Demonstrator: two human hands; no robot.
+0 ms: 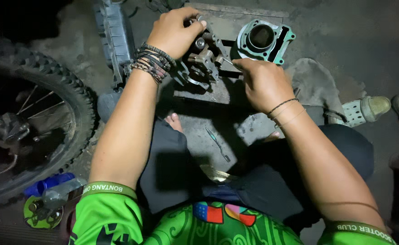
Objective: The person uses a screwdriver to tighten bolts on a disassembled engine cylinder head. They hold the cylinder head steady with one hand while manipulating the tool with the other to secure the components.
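Green sleeves (113,213), two of them, sit nearest the lens, with dark trousers (172,177) below them. Two bare hands work farther out.

One metal engine part, a grey cylinder head (201,61), lies under the fingers. The left hand (174,31) is clenched over its top left side, fingertips curled down onto the upper edge. The right hand (263,81) is closed just to the right of the part; its fingers pinch something thin that touches the part's right side, but what that is cannot be told. The head's long axis runs from upper left, beneath the left fingers, to lower right, toward the right thumb, and it sits tilted rather than flat.

One cylinder block (265,40) with a greenish gasket face stands just beyond the right fingertips, its round bore facing up toward the camera. Both parts rest on one flat slab (222,20) on the floor.

One slim tool (217,144) lies nearer the person than both hands, between the knees, pointing from upper left to lower right.

One knobbly motorcycle wheel (40,113) stands well left of the left wrist, which wears several stacked bracelets (151,61). Thin cords circle the right wrist. One blue bottle (49,183) lies beside the left sleeve. Two pale shoes (367,109) sit well right of the right hand.
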